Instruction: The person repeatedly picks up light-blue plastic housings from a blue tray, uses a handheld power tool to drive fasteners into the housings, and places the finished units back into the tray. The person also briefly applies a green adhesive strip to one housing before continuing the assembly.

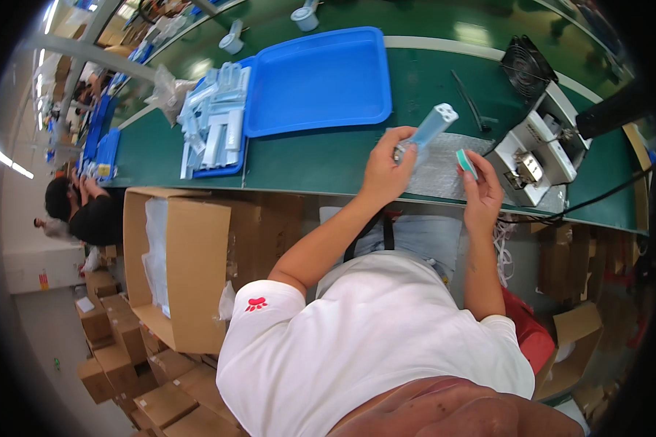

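Left hand (388, 164) is gripping a pale blue tube (431, 127); right hand (485, 193) is pinching a small green-and-white block (466, 164).
The tube, sticking up beyond the left hand, is looking light, stiff and perhaps slick, probably best held around its middle. The tabletop (321, 164)'s near edge is running by both wrists; a metal device (530, 167) is crowding the right hand, open room lying left of the left hand.

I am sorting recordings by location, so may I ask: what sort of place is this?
Probably a factory assembly area: a long green workbench, a pile of pale blue parts and many cardboard boxes.
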Demonstrator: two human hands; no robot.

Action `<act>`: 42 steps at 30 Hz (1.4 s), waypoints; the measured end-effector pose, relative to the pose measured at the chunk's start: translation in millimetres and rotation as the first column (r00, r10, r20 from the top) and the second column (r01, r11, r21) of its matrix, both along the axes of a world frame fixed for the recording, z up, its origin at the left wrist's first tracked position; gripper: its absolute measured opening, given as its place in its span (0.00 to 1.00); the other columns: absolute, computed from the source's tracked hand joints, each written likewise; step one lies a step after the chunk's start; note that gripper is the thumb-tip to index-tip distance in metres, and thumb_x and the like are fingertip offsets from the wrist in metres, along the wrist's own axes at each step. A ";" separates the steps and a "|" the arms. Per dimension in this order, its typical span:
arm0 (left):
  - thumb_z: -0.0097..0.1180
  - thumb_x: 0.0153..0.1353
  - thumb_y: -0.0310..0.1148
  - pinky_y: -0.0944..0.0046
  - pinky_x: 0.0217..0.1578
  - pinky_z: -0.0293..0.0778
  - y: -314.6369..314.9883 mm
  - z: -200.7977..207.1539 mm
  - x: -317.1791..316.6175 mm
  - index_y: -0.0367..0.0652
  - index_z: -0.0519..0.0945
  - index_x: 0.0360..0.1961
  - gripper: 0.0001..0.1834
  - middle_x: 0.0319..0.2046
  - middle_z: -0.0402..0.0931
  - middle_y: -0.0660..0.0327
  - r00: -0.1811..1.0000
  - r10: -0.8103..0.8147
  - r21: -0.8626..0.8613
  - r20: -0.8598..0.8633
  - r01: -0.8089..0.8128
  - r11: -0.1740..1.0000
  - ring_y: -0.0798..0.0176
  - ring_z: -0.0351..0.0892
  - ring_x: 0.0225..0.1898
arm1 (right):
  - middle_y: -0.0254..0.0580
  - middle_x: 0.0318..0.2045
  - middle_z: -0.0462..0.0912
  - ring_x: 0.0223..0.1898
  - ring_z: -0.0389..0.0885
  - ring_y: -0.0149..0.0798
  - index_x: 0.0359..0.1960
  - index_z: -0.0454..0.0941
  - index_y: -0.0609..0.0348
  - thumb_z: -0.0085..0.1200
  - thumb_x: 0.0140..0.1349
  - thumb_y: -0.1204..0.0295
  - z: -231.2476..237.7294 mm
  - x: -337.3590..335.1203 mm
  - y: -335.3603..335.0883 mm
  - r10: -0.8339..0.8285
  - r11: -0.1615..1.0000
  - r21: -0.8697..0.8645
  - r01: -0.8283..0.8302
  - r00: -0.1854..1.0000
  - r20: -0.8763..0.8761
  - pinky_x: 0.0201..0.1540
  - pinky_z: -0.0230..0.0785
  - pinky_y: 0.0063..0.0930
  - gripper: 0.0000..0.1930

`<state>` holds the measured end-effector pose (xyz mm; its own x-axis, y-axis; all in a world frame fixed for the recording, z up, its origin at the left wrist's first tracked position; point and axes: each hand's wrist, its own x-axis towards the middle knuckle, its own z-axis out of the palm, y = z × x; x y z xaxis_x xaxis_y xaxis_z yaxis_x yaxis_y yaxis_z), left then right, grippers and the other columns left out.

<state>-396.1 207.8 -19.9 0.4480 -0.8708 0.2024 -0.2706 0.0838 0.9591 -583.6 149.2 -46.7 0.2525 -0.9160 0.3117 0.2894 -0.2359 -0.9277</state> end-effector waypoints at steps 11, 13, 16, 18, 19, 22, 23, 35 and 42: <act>0.57 0.66 0.27 0.55 0.57 0.71 15.2 8.6 10.7 0.39 0.80 0.58 0.19 0.52 0.77 0.51 0.913 -0.218 -0.012 0.345 0.236 0.972 0.49 0.77 0.54 | 0.43 0.48 0.83 0.41 0.83 0.30 0.63 0.74 0.65 0.42 0.79 0.71 -6.1 -8.8 13.8 0.145 0.975 0.175 -0.138 0.989 -0.029 0.46 0.77 0.25 0.18; 0.57 0.67 0.29 0.55 0.57 0.72 12.4 14.2 14.1 0.40 0.80 0.58 0.19 0.52 0.76 0.51 0.904 -0.299 0.035 0.306 0.303 0.952 0.49 0.77 0.53 | 0.44 0.48 0.83 0.40 0.82 0.30 0.63 0.74 0.65 0.42 0.79 0.72 -6.2 -3.0 16.6 0.163 0.966 0.193 -0.172 0.985 0.060 0.46 0.78 0.26 0.18; 0.56 0.70 0.32 0.57 0.55 0.72 12.2 15.7 20.5 0.41 0.80 0.58 0.18 0.53 0.74 0.52 0.884 -0.397 0.116 0.249 0.379 0.918 0.51 0.76 0.52 | 0.46 0.48 0.83 0.41 0.82 0.31 0.63 0.74 0.65 0.41 0.78 0.73 4.5 10.5 19.0 0.205 0.949 0.206 -0.239 0.963 0.174 0.47 0.77 0.27 0.17; 0.53 0.73 0.36 0.58 0.54 0.72 10.4 3.9 27.4 0.39 0.78 0.59 0.18 0.54 0.74 0.52 0.862 -0.434 0.136 0.263 0.413 0.901 0.53 0.76 0.51 | 0.46 0.49 0.82 0.42 0.82 0.31 0.63 0.74 0.65 0.42 0.78 0.74 6.6 18.2 20.2 0.220 0.941 0.211 -0.266 0.951 0.217 0.48 0.77 0.27 0.17; 0.53 0.73 0.37 0.56 0.54 0.71 10.1 -3.5 28.1 0.38 0.77 0.59 0.19 0.52 0.72 0.51 0.890 -0.390 0.067 0.235 0.385 0.920 0.51 0.73 0.51 | 0.46 0.50 0.82 0.42 0.82 0.32 0.62 0.75 0.65 0.44 0.76 0.75 7.4 19.5 20.5 0.214 0.951 0.186 -0.246 0.961 0.174 0.48 0.77 0.28 0.17; 0.54 0.72 0.40 0.52 0.56 0.66 7.8 -18.3 21.2 0.35 0.76 0.58 0.22 0.50 0.69 0.47 0.943 -0.242 -0.098 0.228 0.270 0.958 0.46 0.66 0.51 | 0.46 0.51 0.82 0.43 0.82 0.34 0.59 0.78 0.64 0.52 0.70 0.78 10.5 17.6 21.2 0.176 0.983 0.046 -0.175 0.984 -0.008 0.49 0.76 0.30 0.17; 0.52 0.73 0.41 0.53 0.56 0.65 5.9 -18.5 17.2 0.35 0.75 0.59 0.22 0.50 0.68 0.47 0.942 -0.180 -0.131 0.284 0.225 0.966 0.47 0.64 0.52 | 0.46 0.52 0.82 0.44 0.83 0.36 0.58 0.79 0.64 0.54 0.67 0.80 11.6 13.7 19.7 0.145 0.988 -0.042 -0.150 0.984 -0.102 0.50 0.76 0.31 0.17; 0.72 0.54 0.54 0.57 0.51 0.67 2.9 -25.5 18.1 0.37 0.82 0.50 0.33 0.49 0.70 0.56 0.970 -0.170 -0.035 0.175 0.179 0.983 0.53 0.66 0.49 | 0.52 0.51 0.85 0.50 0.85 0.46 0.55 0.81 0.66 0.57 0.62 0.82 14.6 -1.8 18.7 0.068 0.955 -0.239 -0.177 0.913 -0.403 0.53 0.76 0.34 0.18; 0.56 0.67 0.63 0.57 0.40 0.72 -8.4 -38.6 12.8 0.39 0.80 0.47 0.33 0.37 0.76 0.55 0.957 -0.203 -0.299 0.206 0.259 0.919 0.51 0.75 0.36 | 0.45 0.48 0.86 0.42 0.86 0.46 0.52 0.83 0.58 0.69 0.58 0.76 25.0 8.3 8.9 -0.052 0.882 -0.431 -0.191 0.869 -0.491 0.43 0.80 0.33 0.19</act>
